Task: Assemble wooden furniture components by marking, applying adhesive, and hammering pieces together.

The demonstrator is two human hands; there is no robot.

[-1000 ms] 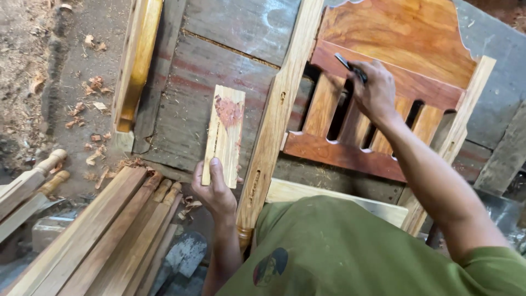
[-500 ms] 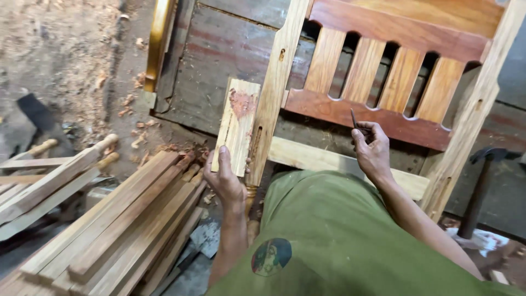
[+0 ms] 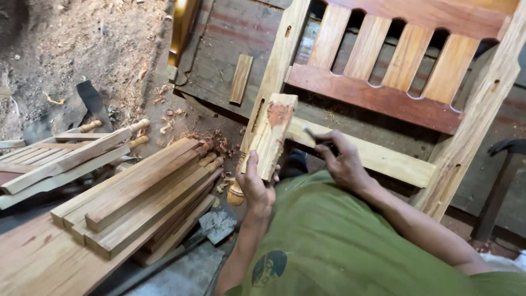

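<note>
At frame centre the left hand (image 3: 256, 186) grips a short wood block (image 3: 272, 134) upright against the chair frame (image 3: 276, 71); held only at its base, it could tip. The right hand (image 3: 342, 161) closes on what seems a pencil (image 3: 313, 135), partly hidden, which could slip.

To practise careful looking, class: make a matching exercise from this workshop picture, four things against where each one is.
Things:
1. small wood block
2. thin tool
3. stack of planks
4. short wood strip

Places:
A. on the dark board near the top
B. in the right hand
C. in the left hand
D. on the floor beside the left arm

Pairs: 1-C, 2-B, 3-D, 4-A
</note>
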